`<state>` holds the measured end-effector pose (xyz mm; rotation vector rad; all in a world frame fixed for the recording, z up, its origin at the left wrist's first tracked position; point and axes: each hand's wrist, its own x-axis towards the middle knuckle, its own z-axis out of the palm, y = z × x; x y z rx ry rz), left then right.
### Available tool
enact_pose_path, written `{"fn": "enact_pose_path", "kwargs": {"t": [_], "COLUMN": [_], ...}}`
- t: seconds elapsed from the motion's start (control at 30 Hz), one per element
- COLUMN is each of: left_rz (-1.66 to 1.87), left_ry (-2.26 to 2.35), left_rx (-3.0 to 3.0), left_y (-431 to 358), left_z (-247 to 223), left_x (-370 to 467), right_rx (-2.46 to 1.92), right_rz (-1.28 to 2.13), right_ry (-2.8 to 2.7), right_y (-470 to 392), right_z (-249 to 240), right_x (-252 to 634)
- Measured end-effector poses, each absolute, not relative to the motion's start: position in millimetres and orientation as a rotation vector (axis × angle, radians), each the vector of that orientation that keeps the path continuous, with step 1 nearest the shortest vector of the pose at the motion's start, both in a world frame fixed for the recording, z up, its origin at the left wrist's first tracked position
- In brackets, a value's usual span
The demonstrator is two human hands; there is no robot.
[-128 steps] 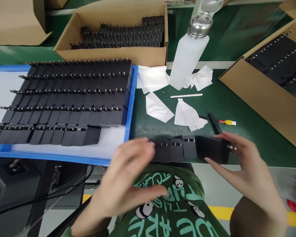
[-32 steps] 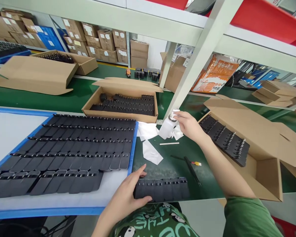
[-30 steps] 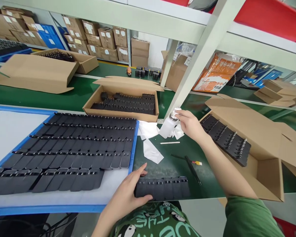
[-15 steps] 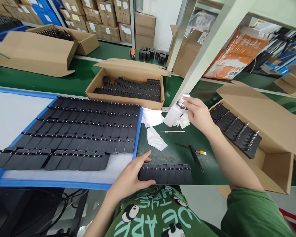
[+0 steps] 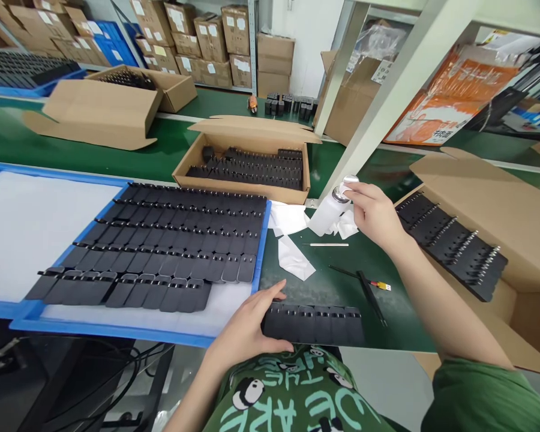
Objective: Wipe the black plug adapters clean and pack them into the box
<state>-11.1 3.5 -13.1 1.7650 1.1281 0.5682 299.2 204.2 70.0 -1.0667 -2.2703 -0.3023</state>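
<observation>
My left hand [image 5: 251, 321] spans the left end of a black strip of joined flat pieces [image 5: 317, 324] at the table's front edge. Its thumb lies along the near side and its fingers along the far side. My right hand [image 5: 375, 213] is closed at the metal-collared top of a white bottle [image 5: 327, 213], pinching a small white wipe [image 5: 344, 189] against it. Crumpled white wipes [image 5: 346, 225] lie behind the bottle, and a folded one [image 5: 294, 258] in front. A thin white-handled tool [image 5: 328, 244] and black tweezers [image 5: 371, 297] rest on the green table.
On the left, a blue-edged tray [image 5: 263, 240] bears several rows of black pieces. Behind stands a carton [image 5: 240, 191] of similar parts. An open carton [image 5: 528, 312] with black strips is at right. A pale post [image 5: 387, 102] rises behind the bottle.
The whole view has shifted, so everything sits slightly further right. Both hands keep nearly the same places, the left at the black strip and the right at the bottle top.
</observation>
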Motion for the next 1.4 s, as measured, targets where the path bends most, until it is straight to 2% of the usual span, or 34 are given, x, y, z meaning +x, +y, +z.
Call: {"fn": "enact_pose_path", "kwargs": {"t": [1.4], "left_rz": [0.542], "left_ry": [1.221], "left_rx": [1.953], "left_y": [11], "left_z": [-19], "left_x": [-15], "right_rx": [-1.304], "right_rz": [-0.188], "right_ry": [-2.349], "right_y": [209], "right_z": [74], "right_x": [286]}}
